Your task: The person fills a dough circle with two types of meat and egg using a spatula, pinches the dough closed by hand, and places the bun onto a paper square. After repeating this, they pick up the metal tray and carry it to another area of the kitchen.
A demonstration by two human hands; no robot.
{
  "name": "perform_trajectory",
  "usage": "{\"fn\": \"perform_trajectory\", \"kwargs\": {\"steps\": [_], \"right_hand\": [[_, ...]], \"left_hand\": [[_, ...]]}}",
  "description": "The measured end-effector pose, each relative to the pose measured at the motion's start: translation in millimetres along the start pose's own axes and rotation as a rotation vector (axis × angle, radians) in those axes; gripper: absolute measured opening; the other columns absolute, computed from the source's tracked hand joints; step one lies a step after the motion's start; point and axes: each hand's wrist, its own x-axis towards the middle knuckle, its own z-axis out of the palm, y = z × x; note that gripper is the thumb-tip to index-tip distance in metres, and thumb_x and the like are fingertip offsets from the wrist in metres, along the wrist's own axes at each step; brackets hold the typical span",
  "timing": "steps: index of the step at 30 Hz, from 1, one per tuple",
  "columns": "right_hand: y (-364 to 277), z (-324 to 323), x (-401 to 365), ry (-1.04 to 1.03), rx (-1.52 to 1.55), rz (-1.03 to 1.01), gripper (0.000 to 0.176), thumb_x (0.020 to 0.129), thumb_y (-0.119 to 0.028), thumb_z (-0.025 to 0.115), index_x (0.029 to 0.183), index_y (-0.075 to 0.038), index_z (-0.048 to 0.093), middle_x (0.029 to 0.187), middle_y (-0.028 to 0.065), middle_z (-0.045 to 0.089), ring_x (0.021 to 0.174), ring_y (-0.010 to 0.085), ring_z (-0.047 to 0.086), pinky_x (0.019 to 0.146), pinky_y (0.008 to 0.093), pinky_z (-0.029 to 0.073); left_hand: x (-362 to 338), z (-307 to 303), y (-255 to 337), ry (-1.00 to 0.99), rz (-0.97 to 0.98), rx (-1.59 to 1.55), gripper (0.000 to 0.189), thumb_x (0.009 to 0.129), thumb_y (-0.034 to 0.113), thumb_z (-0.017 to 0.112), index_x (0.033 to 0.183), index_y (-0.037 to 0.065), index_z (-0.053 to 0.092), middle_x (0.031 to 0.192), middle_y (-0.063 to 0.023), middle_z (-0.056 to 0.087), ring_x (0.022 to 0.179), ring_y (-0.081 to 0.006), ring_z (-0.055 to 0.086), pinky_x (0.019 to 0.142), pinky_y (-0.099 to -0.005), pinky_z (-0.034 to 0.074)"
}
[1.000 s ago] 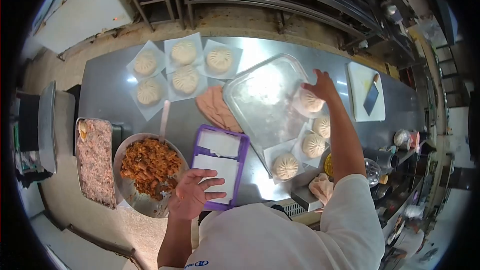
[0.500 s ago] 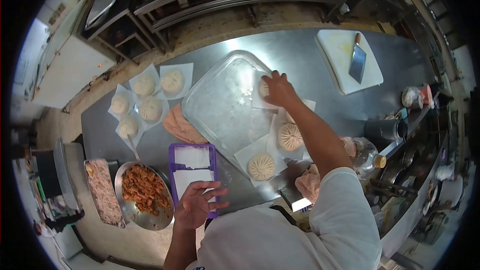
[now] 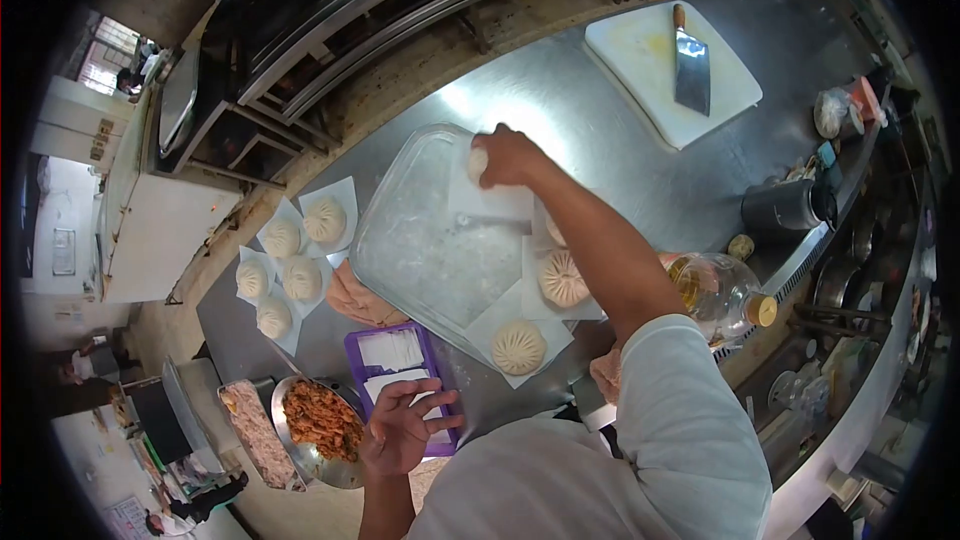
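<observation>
My right hand (image 3: 508,157) grips a pleated bun (image 3: 477,164) at the far corner of the large shallow tray (image 3: 400,230); the fingers hide part of the bun. Beneath it, a square of white paper (image 3: 495,202) lies over the tray. With fingers spread and nothing in it, my left hand (image 3: 398,430) hovers beside a purple box (image 3: 424,348) of paper squares. Near the tray's right corner sit a pleated bun (image 3: 518,347) and another bun (image 3: 563,278), both on paper. My right forearm partly covers a third one.
Several buns (image 3: 301,278) on paper stand left of the tray, near a brown cloth (image 3: 362,298). Closer in are a bowl of reddish filling (image 3: 322,420) and a pan of pale minced filling (image 3: 258,430). A cleaver (image 3: 691,70) rests on the cutting board (image 3: 640,80); an oil bottle (image 3: 715,292) lies right.
My right hand has carried the bun and its paper from the tray's right edge inward over the tray. The view has turned and shifted; my left hand stays open near the purple box.
</observation>
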Motion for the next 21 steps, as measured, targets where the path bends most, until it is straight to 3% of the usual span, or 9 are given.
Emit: {"fn": "perform_trajectory", "kwargs": {"steps": [3, 5, 7, 8, 10, 11, 15, 17, 21], "right_hand": [[30.3, -13.0, 18.4, 0.270, -0.071, 0.095, 0.070, 0.061, -0.032, 0.080, 0.126, -0.018, 0.060, 0.124, 0.0229, 0.055, 0.111, 0.0404, 0.058, 0.093, 0.0466, 0.052], [38.0, -33.0, 14.8, 0.336, -0.127, 0.273, 0.069, 0.067, -0.027, 0.077, 0.132, -0.017, 0.057, 0.134, 0.0236, 0.049, 0.118, 0.0443, 0.053, 0.097, 0.0478, 0.050], [71.4, -28.1, 28.6, 0.374, -0.201, 0.383, 0.072, 0.073, -0.036, 0.076, 0.135, -0.007, 0.053, 0.125, 0.0205, 0.059, 0.128, 0.0388, 0.047, 0.100, 0.0506, 0.045], [79.6, -30.5, 25.9, 0.367, -0.208, 0.376, 0.072, 0.073, -0.036, 0.076, 0.135, -0.007, 0.053, 0.125, 0.0205, 0.059, 0.128, 0.0388, 0.047, 0.100, 0.0506, 0.045], [85.3, -43.5, 22.7, 0.186, -0.221, 0.452, 0.068, 0.079, -0.032, 0.073, 0.139, -0.012, 0.049, 0.141, 0.0222, 0.043, 0.122, 0.0455, 0.050, 0.095, 0.0504, 0.053], [85.6, -44.3, 20.0, 0.234, -0.164, 0.479, 0.076, 0.078, -0.044, 0.075, 0.141, -0.010, 0.047, 0.141, 0.0225, 0.043, 0.125, 0.0455, 0.049, 0.096, 0.0504, 0.052], [50.5, -48.6, -23.3, 0.287, -0.184, 0.456, 0.077, 0.080, -0.051, 0.074, 0.140, -0.010, 0.048, 0.139, 0.0240, 0.046, 0.124, 0.0464, 0.051, 0.097, 0.0495, 0.051], [45.7, -37.6, -39.9, 0.152, -0.203, 0.371, 0.077, 0.080, -0.052, 0.073, 0.140, -0.009, 0.048, 0.136, 0.0247, 0.048, 0.120, 0.0477, 0.055, 0.098, 0.0476, 0.051], [22.3, -22.4, -89.1, 0.070, -0.244, 0.403, 0.080, 0.080, -0.053, 0.073, 0.141, -0.009, 0.047, 0.133, 0.0246, 0.051, 0.115, 0.0488, 0.057, 0.096, 0.0461, 0.052]], "left_hand": [[-1.8, 0.9, 0.0, 0.021, 0.006, 0.017, 0.072, 0.094, 0.046, 0.062, 0.144, 0.001, 0.036, 0.149, -0.0281, 0.035, 0.136, -0.0482, 0.039, 0.103, -0.0650, 0.042], [-3.6, -0.2, -0.4, 0.036, 0.015, 0.024, 0.072, 0.094, 0.046, 0.062, 0.144, 0.001, 0.036, 0.149, -0.0280, 0.035, 0.136, -0.0482, 0.039, 0.103, -0.0649, 0.042], [-7.6, -1.2, -1.7, 0.031, 0.027, 0.016, 0.071, 0.094, 0.046, 0.061, 0.143, 0.001, 0.036, 0.149, -0.0280, 0.035, 0.136, -0.0482, 0.039, 0.103, -0.0645, 0.042], [-10.9, -1.4, -3.1, 0.037, 0.034, 0.009, 0.071, 0.094, 0.046, 0.061, 0.143, 0.001, 0.036, 0.149, -0.0280, 0.035, 0.136, -0.0482, 0.039, 0.103, -0.0645, 0.042], [-13.9, -3.7, -4.1, 0.045, 0.051, -0.021, 0.072, 0.093, 0.046, 0.062, 0.143, 0.001, 0.037, 0.148, -0.0272, 0.036, 0.136, -0.0480, 0.039, 0.103, -0.0643, 0.042], [-14.8, -5.0, -4.6, 0.048, 0.059, -0.031, 0.072, 0.093, 0.046, 0.062, 0.143, 0.001, 0.037, 0.148, -0.0272, 0.036, 0.136, -0.0480, 0.039, 0.103, -0.0643, 0.042], [-15.5, -13.1, -6.2, 0.046, 0.067, -0.036, 0.073, 0.093, 0.048, 0.062, 0.143, 0.001, 0.037, 0.148, -0.0259, 0.037, 0.136, -0.0458, 0.040, 0.103, -0.0632, 0.043], [-13.9, -16.6, -7.6, 0.031, 0.071, -0.027, 0.074, 0.093, 0.050, 0.062, 0.143, 0.001, 0.037, 0.148, -0.0244, 0.039, 0.136, -0.0428, 0.042, 0.104, -0.0613, 0.043], [-6.9, -27.8, -11.5, 0.025, 0.012, 0.012, 0.073, 0.092, 0.051, 0.063, 0.142, 0.003, 0.039, 0.147, -0.0211, 0.043, 0.133, -0.0432, 0.045, 0.103, -0.0606, 0.044]]}}
